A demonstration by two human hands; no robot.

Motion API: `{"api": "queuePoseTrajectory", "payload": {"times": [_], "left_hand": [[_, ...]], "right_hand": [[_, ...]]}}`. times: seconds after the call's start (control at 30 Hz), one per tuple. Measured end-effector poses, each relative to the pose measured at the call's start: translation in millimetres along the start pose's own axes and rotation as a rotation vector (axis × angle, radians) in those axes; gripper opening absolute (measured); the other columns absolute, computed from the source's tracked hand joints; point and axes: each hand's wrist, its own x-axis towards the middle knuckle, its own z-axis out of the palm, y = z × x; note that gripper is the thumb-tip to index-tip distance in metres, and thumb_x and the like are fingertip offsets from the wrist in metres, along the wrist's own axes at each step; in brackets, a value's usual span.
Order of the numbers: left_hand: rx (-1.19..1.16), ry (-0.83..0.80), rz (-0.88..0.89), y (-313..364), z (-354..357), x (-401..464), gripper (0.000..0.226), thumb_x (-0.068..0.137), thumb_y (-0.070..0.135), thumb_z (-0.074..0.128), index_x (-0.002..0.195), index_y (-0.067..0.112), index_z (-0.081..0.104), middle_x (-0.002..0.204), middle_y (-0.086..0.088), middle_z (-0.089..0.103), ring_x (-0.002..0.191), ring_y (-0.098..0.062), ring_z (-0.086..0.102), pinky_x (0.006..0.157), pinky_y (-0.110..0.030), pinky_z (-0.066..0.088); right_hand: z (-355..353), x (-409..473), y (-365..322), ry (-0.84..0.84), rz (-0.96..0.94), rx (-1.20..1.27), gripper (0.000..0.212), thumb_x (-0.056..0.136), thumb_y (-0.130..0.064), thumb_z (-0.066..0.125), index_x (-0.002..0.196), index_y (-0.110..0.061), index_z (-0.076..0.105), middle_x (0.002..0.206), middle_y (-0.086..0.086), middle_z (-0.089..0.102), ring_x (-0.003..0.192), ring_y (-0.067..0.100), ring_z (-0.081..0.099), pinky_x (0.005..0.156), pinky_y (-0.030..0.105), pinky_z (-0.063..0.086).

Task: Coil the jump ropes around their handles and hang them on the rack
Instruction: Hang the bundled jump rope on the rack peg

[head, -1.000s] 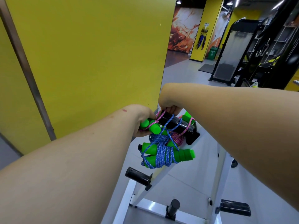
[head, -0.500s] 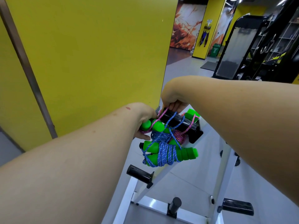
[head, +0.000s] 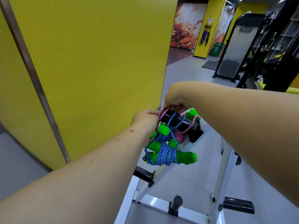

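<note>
A blue jump rope is coiled around its green handles and hangs by loops from the rack's black top peg. A pink jump rope with green handles hangs behind it on the same peg. My left hand grips green handle ends and pinches pink cord at the peg's near tip. My right hand comes from above and pinches the pink cord loop over the peg's tip. The white rack frame slopes down beneath the ropes.
A yellow wall panel stands close on the left. Lower black pegs stick out of the rack. Black gym machines and a green bin stand farther back on the grey floor.
Both hands stayed at the peg's tip. My right hand shifted slightly along the pink cord, and the blue bundle hangs a little lower and steadier.
</note>
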Motion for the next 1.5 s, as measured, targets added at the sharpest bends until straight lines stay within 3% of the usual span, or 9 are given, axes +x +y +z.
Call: {"api": "queuePoseTrajectory", "payload": {"times": [0.23,0.47,0.73,0.83,1.07,1.17,1.27,1.4,1.5], "left_hand": [[0.004,-0.061,-0.014,-8,0,-1,0.023,0.085,0.043,0.065,0.089,0.022,0.059,0.094,-0.003,0.060,0.084,-0.024,0.052,0.076,-0.040,0.042],[-0.004,-0.172,0.068,-22,-9,7,0.024,0.092,0.050,0.070,0.110,0.035,0.071,0.126,0.010,0.063,0.123,-0.018,0.054,0.112,-0.049,0.042],[0.036,-0.160,0.204,-30,-6,7,0.038,0.089,0.054,0.072,0.123,0.039,0.068,0.134,0.003,0.060,0.096,-0.006,0.062,0.085,-0.033,0.054],[0.111,-0.139,0.236,-30,-8,8,0.039,0.076,0.068,0.073,0.112,0.051,0.069,0.146,-0.003,0.049,0.117,-0.015,0.058,0.100,-0.039,0.049],[0.314,-0.135,0.257,-18,-12,11,0.057,0.094,0.062,0.060,0.145,0.039,0.054,0.171,-0.011,-0.002,0.158,-0.023,-0.001,0.120,-0.045,0.030],[0.273,-0.119,0.233,-21,-9,15,0.058,0.081,0.070,0.067,0.132,0.043,0.062,0.167,-0.008,0.016,0.148,-0.030,0.034,0.107,-0.053,0.048],[0.208,-0.077,0.296,-29,-6,17,0.046,0.070,0.071,0.071,0.105,0.040,0.067,0.145,-0.018,0.046,0.094,-0.030,0.065,0.074,-0.037,0.057],[0.211,-0.105,0.321,-30,-7,19,0.039,0.069,0.072,0.072,0.092,0.041,0.074,0.154,0.001,0.034,0.139,-0.025,0.043,0.110,-0.051,0.043],[0.229,-0.138,0.299,-31,-5,19,0.045,0.061,0.078,0.072,0.093,0.047,0.078,0.158,0.003,0.028,0.148,-0.027,0.034,0.112,-0.055,0.041]], "right_hand": [[1,0,0,0.002,-0.014,-0.007,0.019,0.102,-0.014,0.046,0.094,-0.005,0.060,0.077,0.011,0.060,0.077,0.024,0.059,0.087,0.036,0.054],[2,0,-2,0.019,-0.022,-0.016,0.018,0.102,-0.012,0.045,0.098,-0.003,0.060,0.080,0.013,0.060,0.083,0.027,0.058,0.092,0.040,0.056],[0,-4,-3,0.007,-0.018,-0.013,0.018,0.102,-0.012,0.047,0.103,-0.001,0.061,0.094,0.015,0.065,0.090,0.029,0.064,0.095,0.043,0.055],[1,-8,-5,0.012,-0.006,-0.033,0.020,0.102,-0.011,0.045,0.105,0.000,0.062,0.098,0.016,0.066,0.092,0.029,0.065,0.096,0.044,0.055],[1,-7,-10,0.025,0.026,-0.051,0.022,0.103,-0.012,0.043,0.103,0.001,0.061,0.096,0.015,0.064,0.090,0.028,0.062,0.097,0.041,0.054],[0,-2,-8,0.019,0.052,-0.025,0.021,0.102,-0.013,0.046,0.089,-0.001,0.058,0.079,0.011,0.060,0.086,0.026,0.059,0.094,0.037,0.055],[-2,2,-3,0.001,0.068,-0.035,0.020,0.101,-0.014,0.049,0.089,-0.001,0.058,0.076,0.010,0.059,0.079,0.024,0.058,0.094,0.036,0.055],[0,4,3,-0.004,0.078,-0.040,0.018,0.100,-0.013,0.047,0.087,-0.004,0.055,0.073,0.009,0.053,0.068,0.022,0.053,0.079,0.029,0.054],[2,4,8,-0.001,0.064,-0.017,0.019,0.100,-0.011,0.045,0.083,-0.005,0.052,0.070,0.009,0.050,0.061,0.020,0.047,0.070,0.029,0.051]]}}
